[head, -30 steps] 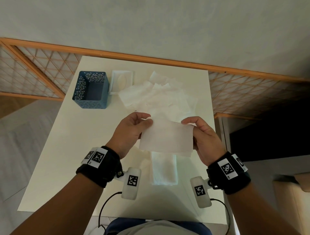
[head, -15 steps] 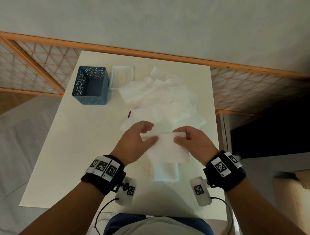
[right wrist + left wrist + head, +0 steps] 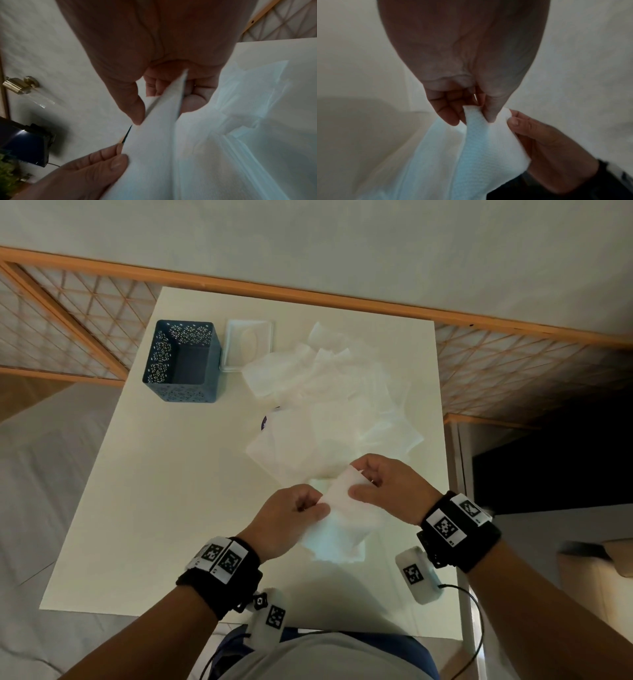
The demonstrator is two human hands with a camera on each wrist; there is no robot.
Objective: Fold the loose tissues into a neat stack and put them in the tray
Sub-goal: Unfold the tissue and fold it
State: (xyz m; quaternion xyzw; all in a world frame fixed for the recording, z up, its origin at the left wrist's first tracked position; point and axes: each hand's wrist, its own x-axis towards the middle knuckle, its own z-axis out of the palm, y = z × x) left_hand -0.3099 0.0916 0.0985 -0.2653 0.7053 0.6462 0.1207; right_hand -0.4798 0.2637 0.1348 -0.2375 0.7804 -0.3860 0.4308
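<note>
I hold one white tissue [image 3: 346,510] above the table's near middle, folded narrow and tilted. My left hand [image 3: 291,517] pinches its near left edge between thumb and fingers [image 3: 490,112]. My right hand [image 3: 387,487] pinches its far right corner [image 3: 164,97]. Under the held tissue lie folded tissues [image 3: 337,547] on the table. A loose pile of tissues [image 3: 329,402] spreads over the middle and far right of the table. The blue perforated tray [image 3: 185,361] stands at the far left, with no tissue showing inside it.
A flat white tissue pack [image 3: 249,344] lies just right of the tray. The white table [image 3: 154,491] shows bare surface on its left half. An orange lattice railing [image 3: 513,378] runs behind the table and on both sides. A small purple item [image 3: 264,422] peeks from under the pile.
The tissue was held wide and flat a second ago. My hands have come together, folding it narrower, and have turned it so it now lies slanted over the folded tissues.
</note>
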